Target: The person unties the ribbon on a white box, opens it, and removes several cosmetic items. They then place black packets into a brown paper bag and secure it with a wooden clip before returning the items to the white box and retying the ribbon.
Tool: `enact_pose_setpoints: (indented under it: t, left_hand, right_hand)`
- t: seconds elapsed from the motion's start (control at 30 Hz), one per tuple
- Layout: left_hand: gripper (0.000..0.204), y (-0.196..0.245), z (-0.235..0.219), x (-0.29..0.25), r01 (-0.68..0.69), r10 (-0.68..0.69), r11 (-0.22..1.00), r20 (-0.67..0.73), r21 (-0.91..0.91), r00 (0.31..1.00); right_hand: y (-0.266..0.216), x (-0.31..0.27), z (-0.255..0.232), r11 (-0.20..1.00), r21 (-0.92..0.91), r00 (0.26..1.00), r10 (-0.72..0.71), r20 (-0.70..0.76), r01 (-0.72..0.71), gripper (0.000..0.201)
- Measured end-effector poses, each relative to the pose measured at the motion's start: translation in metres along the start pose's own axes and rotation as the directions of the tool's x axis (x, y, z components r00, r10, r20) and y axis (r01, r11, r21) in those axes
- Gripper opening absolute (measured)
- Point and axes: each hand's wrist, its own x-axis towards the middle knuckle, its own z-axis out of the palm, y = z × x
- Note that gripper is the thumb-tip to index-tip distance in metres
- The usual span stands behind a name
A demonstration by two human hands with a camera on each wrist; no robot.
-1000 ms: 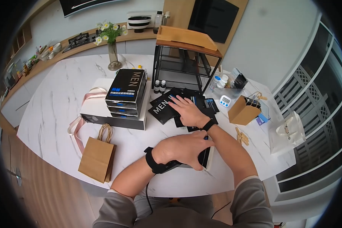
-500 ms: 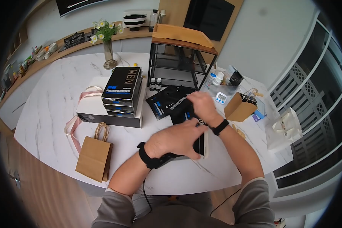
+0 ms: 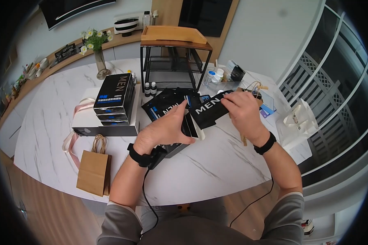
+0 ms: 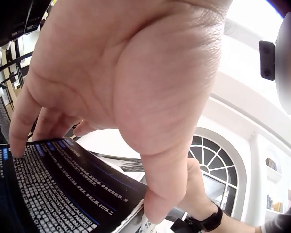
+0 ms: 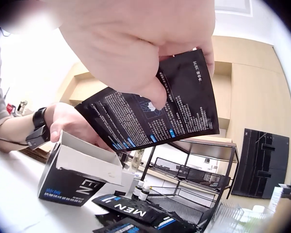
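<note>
My left hand (image 3: 161, 128) holds a black carton (image 5: 70, 187), thumb on one side and fingers on the other. The carton's white-lined end gapes open in the right wrist view, and fine print covers the panel nearest the left wrist camera. With thumb and fingers, my right hand (image 3: 249, 116) pinches a flat black sachet (image 3: 210, 109) lettered MEN, raised in front of the carton's open end. Its printed back faces the right wrist camera. Beyond the carton, a loose pile of similar black sachets (image 5: 136, 213) lies on the table.
Stacked black MEN boxes (image 3: 114, 94) sit on a white box (image 3: 81, 116) at left, near a brown paper bag (image 3: 92, 173). Two small bottles (image 3: 150, 89) and a black wire rack (image 3: 171, 65) stand behind the pile. A white bag (image 3: 296, 122) is at right.
My right hand has gone from lying flat on the sachet pile to lifting one sachet up and to the right. My left hand stays on the carton, and the head view has shifted.
</note>
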Motion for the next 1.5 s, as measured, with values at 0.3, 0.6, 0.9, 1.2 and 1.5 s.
enact_pose_setpoints:
  t: [0.3,0.6,0.9,1.2,1.5]
  left_hand:
    - [0.137,0.003,0.0,-0.003,-0.003,0.003,1.0,0.01,-0.009,1.0]
    - [0.117,0.002,0.001,-0.007,-0.088,0.088,0.996,0.056,-0.002,0.995]
    - [0.089,0.015,0.017,-0.012,-0.344,0.328,0.939,0.319,-0.007,0.889]
    - [0.091,0.014,0.01,-0.013,-0.307,0.304,0.951,0.275,-0.033,0.912]
    - [0.09,0.008,-0.009,-0.013,-0.134,0.126,0.991,0.19,0.028,0.974]
  right_hand:
    - [-0.024,0.006,-0.004,0.973,-0.16,0.983,-0.148,0.106,0.164,0.027]
    - [-0.02,0.017,0.027,0.965,-0.259,0.984,0.002,0.18,0.045,0.039]
    - [-0.027,0.013,0.186,0.935,0.337,0.862,-0.081,0.501,-0.108,0.08]
    - [-0.049,0.013,0.219,0.953,0.299,0.794,-0.143,0.59,-0.05,0.05]
    - [0.004,0.01,0.129,0.9,0.215,0.924,0.355,0.145,-0.379,0.013]
